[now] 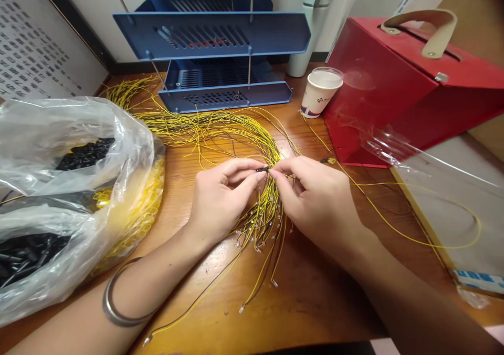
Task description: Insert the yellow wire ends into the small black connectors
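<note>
Small black piece (261, 169) partly hidden by fingertips (260, 176), plastic bag (59, 116) cut off at left, printed sheet (29, 45) blurred

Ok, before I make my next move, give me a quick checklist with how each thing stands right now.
1. Left hand on the small black piece: ok, pinched between thumb and fingers.
2. Right hand grip: cannot tell; its fingertips are at the piece's right end and hide the detail.
3. Wires gathered: not ok; the wire bundle runs under the hands, but a few loose tips spread toward the near edge.
4. Paper cup upright and clear of the hands: ok.
5. Plastic bag open, black pieces visible: ok.
</note>
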`<state>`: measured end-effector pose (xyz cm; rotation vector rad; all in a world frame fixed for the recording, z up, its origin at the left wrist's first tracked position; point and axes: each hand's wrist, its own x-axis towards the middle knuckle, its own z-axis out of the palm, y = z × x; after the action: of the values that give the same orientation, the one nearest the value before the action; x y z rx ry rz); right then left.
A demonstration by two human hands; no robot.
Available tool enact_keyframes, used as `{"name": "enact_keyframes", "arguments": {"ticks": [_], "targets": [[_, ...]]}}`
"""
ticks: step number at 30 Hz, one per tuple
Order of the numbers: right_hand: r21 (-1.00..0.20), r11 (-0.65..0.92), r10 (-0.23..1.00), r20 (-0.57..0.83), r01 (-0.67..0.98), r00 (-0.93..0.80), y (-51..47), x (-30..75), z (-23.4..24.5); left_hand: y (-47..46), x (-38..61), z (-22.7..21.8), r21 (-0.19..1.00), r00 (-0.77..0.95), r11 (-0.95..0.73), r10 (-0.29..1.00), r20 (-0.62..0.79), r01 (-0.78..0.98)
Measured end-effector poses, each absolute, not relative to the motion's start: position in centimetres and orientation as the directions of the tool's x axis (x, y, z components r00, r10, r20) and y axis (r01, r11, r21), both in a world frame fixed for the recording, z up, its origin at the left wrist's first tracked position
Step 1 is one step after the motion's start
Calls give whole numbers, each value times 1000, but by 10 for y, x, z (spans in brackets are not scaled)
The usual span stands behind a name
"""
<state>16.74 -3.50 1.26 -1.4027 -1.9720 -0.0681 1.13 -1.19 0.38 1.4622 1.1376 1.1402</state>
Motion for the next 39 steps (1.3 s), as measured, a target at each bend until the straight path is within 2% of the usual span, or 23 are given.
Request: {"name": "enact_keyframes", "arguments": {"ticks": [4, 10, 17, 30, 35, 39], "targets": [[-347, 389, 825, 543, 853, -156, -36, 167, 13, -11, 11, 3, 981, 161, -135, 981, 112, 140], [-362, 347, 858, 494, 865, -138, -39, 165, 15, -11, 9, 0, 964, 166, -202, 971, 174, 171], [-380, 373, 857, 490, 847, -157, -36, 165, 11, -10, 9, -1, 971, 168, -157, 978, 126, 181], [-364, 326, 868, 481, 872, -124, -38, 162, 11, -9, 10, 2, 973, 177, -118, 981, 82, 200], [-376, 305, 875, 474, 875, -101, -37, 160, 10, -10, 10, -5, 981, 220, -96, 974, 56, 172], [-389, 299, 876, 474, 871, -89, -36, 162, 10, -11, 11, -5, 988, 190, -62, 981, 35, 142]]}}
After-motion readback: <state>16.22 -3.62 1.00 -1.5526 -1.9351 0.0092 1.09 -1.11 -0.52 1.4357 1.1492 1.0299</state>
